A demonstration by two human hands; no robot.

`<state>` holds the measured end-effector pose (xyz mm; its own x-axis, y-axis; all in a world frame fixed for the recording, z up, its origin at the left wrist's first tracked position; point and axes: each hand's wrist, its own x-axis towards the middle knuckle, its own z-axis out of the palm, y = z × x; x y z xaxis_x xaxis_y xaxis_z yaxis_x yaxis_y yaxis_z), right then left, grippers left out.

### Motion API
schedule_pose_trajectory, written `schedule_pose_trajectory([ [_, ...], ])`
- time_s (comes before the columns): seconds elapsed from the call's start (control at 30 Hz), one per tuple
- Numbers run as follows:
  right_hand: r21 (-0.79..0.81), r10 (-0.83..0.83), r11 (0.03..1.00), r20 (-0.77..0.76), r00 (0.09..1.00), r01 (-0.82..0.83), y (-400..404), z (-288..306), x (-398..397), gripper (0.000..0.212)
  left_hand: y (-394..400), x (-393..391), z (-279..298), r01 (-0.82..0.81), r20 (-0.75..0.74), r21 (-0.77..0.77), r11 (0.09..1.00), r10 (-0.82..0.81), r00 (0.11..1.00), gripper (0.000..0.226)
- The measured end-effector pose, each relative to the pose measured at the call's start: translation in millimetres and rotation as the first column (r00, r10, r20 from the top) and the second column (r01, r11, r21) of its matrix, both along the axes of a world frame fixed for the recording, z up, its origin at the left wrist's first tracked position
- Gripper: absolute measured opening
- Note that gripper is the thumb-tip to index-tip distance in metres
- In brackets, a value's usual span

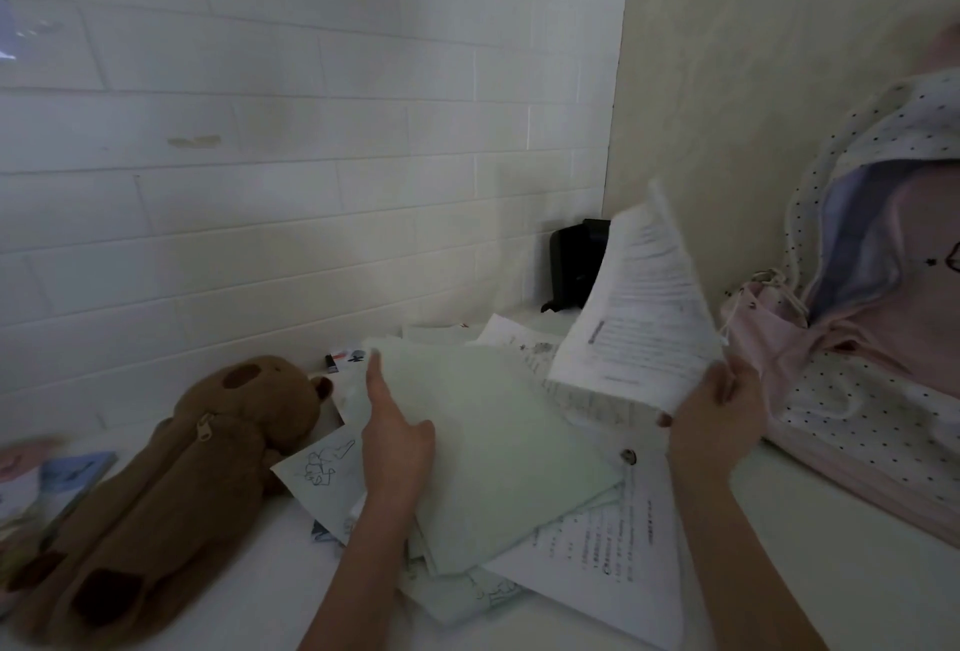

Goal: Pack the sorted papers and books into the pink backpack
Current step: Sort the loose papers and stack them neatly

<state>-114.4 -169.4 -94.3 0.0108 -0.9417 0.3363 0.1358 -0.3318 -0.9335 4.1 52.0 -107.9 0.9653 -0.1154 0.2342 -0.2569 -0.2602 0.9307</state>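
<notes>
The right hand [714, 419] is pinching a sheaf of printed sheets [641, 307] by its lower edge, thumb on the near face and the other fingers curled behind, so the pages are standing tilted up off the table [831, 572] and fanning at the top; their print is blurring and cannot be read. The pink backpack [878, 317] is sitting at about three o'clock from that hand, just beside it, leaning against the beige wall with its polka-dot lining showing and its mouth gaping toward the papers. The left hand [397, 434] is resting on a pale green folder [498, 447], index finger stretching out straight toward eleven o'clock along the folder's left edge while the remaining fingers are lying loosely bent; it is gripping nothing. The folder is lying flat on top of a loose pile of papers [602, 562] spreading across the middle of the table, with a sheet bearing a line drawing [324, 463] sticking out at nine o'clock from the left hand. A brown plush bear pencil case [171, 473] with a zip along its back is lying at about eight o'clock from the folder, near the pile. A few thin books [62, 484] are lying at the far left edge. A black device [574, 263] is standing in the corner at twelve o'clock, behind the raised sheets.
</notes>
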Motion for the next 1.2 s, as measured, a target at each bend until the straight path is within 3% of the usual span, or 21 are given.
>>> schedule_pose_trajectory([
  [0.07,0.114,0.15,0.978,0.196,0.969,-0.175,-4,2,-4,0.023,0,2,-3,0.022,0.029,0.04,0.999,-0.023,0.999,0.071],
  [0.13,0.197,0.407,0.866,0.26,0.876,-0.46,-4,3,-4,0.018,-2,5,-4,0.009,0.054,0.102,0.995,-0.015,0.998,0.047],
  [0.2,0.213,0.587,0.789,0.015,0.809,-0.576,3,3,0,0.013,-5,5,-5,0.005,0.054,0.154,0.988,-0.013,0.998,0.026],
  [0.27,0.174,0.606,0.795,-0.27,0.748,-0.581,11,0,5,0.009,-4,2,5,0.07,-0.024,0.077,0.995,-0.068,0.997,0.04],
  [0.33,0.106,0.557,0.801,-0.491,0.67,-0.589,19,-4,8,0.013,-1,3,15,0.098,-0.126,-0.111,0.989,-0.112,0.986,0.044],
  [0.4,0.086,0.539,0.758,-0.641,0.547,-0.646,22,-10,12,0.009,-3,0,20,0.135,-0.219,-0.217,0.967,-0.183,0.958,0.025],
  [0.43,0.094,0.538,0.738,-0.68,0.498,-0.669,23,-12,12,0.021,-2,-5,22,0.164,-0.26,-0.244,0.956,-0.227,0.938,0.016],
  [0.47,0.097,0.518,0.752,-0.699,0.493,-0.652,19,-15,13,0.036,-3,-8,20,0.19,-0.244,-0.2,0.961,-0.237,0.94,0.031],
  [0.5,0.09,0.469,0.799,-0.713,0.521,-0.595,14,-17,15,0.042,-4,-8,14,0.214,-0.207,-0.167,0.962,-0.246,0.947,0.049],
  [0.57,0.015,0.218,0.943,-0.783,0.583,-0.332,-1,-20,12,0.036,-1,-8,10,0.217,-0.191,-0.201,0.955,-0.255,0.948,0.076],
  [0.63,0.091,0.19,0.977,-0.783,0.593,-0.194,-11,-21,4,0.059,0,-5,10,0.171,-0.212,-0.258,0.951,-0.229,0.95,0.088],
  [0.67,0.206,0.298,0.955,-0.696,0.653,-0.216,-13,-20,1,0.069,0,-4,10,0.177,-0.213,-0.243,0.954,-0.23,0.949,0.089],
  [0.73,0.391,0.48,0.852,-0.322,0.816,-0.348,-17,-18,1,0.078,0,-1,7,0.185,-0.207,-0.217,0.958,-0.231,0.951,0.089],
  [0.77,0.434,0.505,0.807,-0.154,0.849,-0.401,-17,-17,1,0.082,-1,-1,6,0.186,-0.207,-0.211,0.959,-0.23,0.951,0.088],
  [0.83,0.508,0.498,0.763,-0.068,0.865,-0.4,-19,-19,2,0.088,-1,-1,5,0.183,-0.206,-0.216,0.959,-0.228,0.952,0.086],
  [0.87,0.522,0.517,0.756,-0.105,0.849,-0.395,-17,-19,0,0.083,-2,-1,5,0.178,-0.2,-0.22,0.959,-0.223,0.954,0.085],
  [0.93,0.396,0.513,0.834,-0.302,0.803,-0.384,-12,-19,-2,0.049,-3,-1,5,0.173,-0.195,-0.222,0.96,-0.217,0.957,0.083],
  [1.03,0.078,0.277,0.957,-0.522,0.807,-0.278,-5,-17,-4,0.011,-3,1,2,0.161,-0.197,-0.227,0.96,-0.207,0.958,0.082],
  [1.1,0.04,0.214,0.974,-0.462,0.861,-0.221,-5,-13,-4,0.011,-4,2,1,0.153,-0.199,-0.228,0.962,-0.199,0.96,0.08],
  [1.2,0.085,0.057,0.996,-0.234,0.97,-0.038,-13,-9,-5,0.023,-5,3,2,0.102,-0.178,-0.269,0.958,-0.154,0.972,0.067],
])
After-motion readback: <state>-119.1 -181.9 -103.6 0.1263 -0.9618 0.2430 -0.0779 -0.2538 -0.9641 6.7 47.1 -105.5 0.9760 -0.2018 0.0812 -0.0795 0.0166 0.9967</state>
